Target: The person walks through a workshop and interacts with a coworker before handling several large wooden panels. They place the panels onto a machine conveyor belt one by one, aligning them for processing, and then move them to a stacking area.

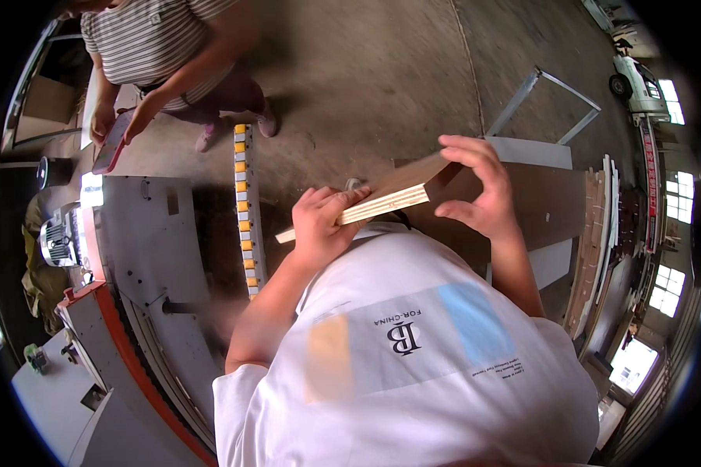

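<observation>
A plywood board [385, 204] with a brown face and a pale layered edge is held tilted in front of my body. My left hand [322, 226] grips its left part, fingers laid over the top. At the board's right end is my right hand [484, 187], open, its thumb and fingers spread apart around the corner. Whether those fingertips touch the board I cannot tell. The board's underside is hidden.
A rail of yellow rollers [243, 202] stands left of the board, beside a grey machine [152, 233]. Brown panels [545, 198] are stacked at right, with a metal frame [537, 93] behind. Far left, a person [163, 62] holds a phone [114, 142].
</observation>
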`<move>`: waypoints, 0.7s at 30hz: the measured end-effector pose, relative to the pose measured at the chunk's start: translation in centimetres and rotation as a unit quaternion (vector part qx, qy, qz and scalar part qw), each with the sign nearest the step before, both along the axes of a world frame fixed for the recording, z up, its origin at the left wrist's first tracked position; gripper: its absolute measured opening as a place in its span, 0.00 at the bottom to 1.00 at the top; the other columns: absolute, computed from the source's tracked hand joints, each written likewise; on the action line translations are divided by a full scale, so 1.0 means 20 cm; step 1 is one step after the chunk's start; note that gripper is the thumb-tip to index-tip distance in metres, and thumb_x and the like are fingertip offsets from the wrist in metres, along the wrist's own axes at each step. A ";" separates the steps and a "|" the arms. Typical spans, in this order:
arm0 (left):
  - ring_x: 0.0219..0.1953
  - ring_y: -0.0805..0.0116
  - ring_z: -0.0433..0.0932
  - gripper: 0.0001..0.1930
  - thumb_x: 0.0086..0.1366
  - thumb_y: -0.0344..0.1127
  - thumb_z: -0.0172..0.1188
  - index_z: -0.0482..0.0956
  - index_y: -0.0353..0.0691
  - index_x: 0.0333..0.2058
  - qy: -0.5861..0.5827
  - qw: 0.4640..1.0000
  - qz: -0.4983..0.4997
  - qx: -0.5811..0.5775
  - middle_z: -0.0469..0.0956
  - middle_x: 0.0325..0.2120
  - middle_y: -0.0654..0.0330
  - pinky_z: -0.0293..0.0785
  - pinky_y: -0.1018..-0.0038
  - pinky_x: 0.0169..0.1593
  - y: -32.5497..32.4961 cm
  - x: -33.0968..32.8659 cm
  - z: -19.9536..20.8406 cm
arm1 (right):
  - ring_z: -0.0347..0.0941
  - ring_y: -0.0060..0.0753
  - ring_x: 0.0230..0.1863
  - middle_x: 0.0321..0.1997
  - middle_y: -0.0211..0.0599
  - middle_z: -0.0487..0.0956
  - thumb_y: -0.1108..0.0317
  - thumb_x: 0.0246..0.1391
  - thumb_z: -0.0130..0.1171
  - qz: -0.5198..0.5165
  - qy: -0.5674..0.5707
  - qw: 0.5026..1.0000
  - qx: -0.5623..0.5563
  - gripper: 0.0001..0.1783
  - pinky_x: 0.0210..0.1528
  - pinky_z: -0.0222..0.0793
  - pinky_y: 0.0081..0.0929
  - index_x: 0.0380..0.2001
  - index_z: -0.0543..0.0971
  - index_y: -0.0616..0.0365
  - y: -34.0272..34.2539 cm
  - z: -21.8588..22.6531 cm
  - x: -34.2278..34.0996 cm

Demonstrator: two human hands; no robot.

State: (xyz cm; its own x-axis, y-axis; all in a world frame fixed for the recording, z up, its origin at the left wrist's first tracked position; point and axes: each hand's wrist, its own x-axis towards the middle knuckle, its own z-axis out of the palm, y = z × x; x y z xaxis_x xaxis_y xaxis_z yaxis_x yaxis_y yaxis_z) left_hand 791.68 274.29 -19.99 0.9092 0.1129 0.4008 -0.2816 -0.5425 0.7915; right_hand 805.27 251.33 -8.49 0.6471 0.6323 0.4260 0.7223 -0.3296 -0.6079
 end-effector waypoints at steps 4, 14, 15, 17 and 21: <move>0.27 0.61 0.78 0.15 0.52 0.33 0.78 0.86 0.38 0.39 0.086 0.992 0.000 -0.089 0.82 0.25 0.58 0.72 0.68 0.33 0.00 -0.01 0.07 | 0.75 0.38 0.35 0.32 0.33 0.82 0.59 0.37 0.82 0.038 -0.015 0.999 -0.030 0.25 0.42 0.70 0.34 0.37 0.81 0.55 0.04 -0.08 0.08; 0.23 0.55 0.77 0.15 0.54 0.38 0.77 0.83 0.36 0.34 0.106 0.994 0.012 0.001 0.78 0.22 0.53 0.71 0.65 0.28 0.03 0.07 0.28 | 0.75 0.38 0.34 0.30 0.31 0.81 0.59 0.41 0.80 0.046 0.001 0.999 0.010 0.20 0.39 0.71 0.35 0.31 0.80 0.55 0.22 -0.11 0.02; 0.23 0.55 0.76 0.14 0.54 0.37 0.77 0.83 0.36 0.34 0.095 0.995 0.032 -0.007 0.78 0.22 0.53 0.71 0.65 0.28 0.03 0.05 0.27 | 0.75 0.38 0.33 0.29 0.31 0.81 0.59 0.43 0.79 0.031 -0.017 0.999 0.037 0.19 0.38 0.71 0.35 0.30 0.80 0.55 0.25 -0.10 0.02; 0.23 0.55 0.76 0.14 0.54 0.36 0.77 0.83 0.36 0.33 0.075 0.994 0.072 -0.024 0.78 0.22 0.53 0.71 0.65 0.27 -0.01 0.02 0.22 | 0.73 0.38 0.32 0.28 0.31 0.80 0.58 0.47 0.77 0.024 -0.026 0.998 0.049 0.17 0.37 0.70 0.36 0.28 0.79 0.55 0.26 -0.07 0.03; 0.21 0.56 0.76 0.13 0.53 0.40 0.77 0.81 0.41 0.27 0.066 0.990 0.121 -0.001 0.76 0.19 0.58 0.69 0.64 0.25 -0.05 0.03 0.20 | 0.71 0.39 0.27 0.22 0.32 0.75 0.56 0.56 0.70 0.090 0.001 0.996 -0.002 0.17 0.30 0.66 0.36 0.23 0.76 0.54 0.25 0.01 0.07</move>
State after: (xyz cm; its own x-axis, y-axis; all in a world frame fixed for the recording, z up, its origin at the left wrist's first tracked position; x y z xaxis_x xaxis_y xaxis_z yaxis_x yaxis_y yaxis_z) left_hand 792.26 273.30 -15.96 0.8997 0.3344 0.2806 -0.0383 -0.5797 0.8139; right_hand 806.70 256.35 -8.32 0.5249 0.7396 0.4212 0.7680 -0.1984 -0.6089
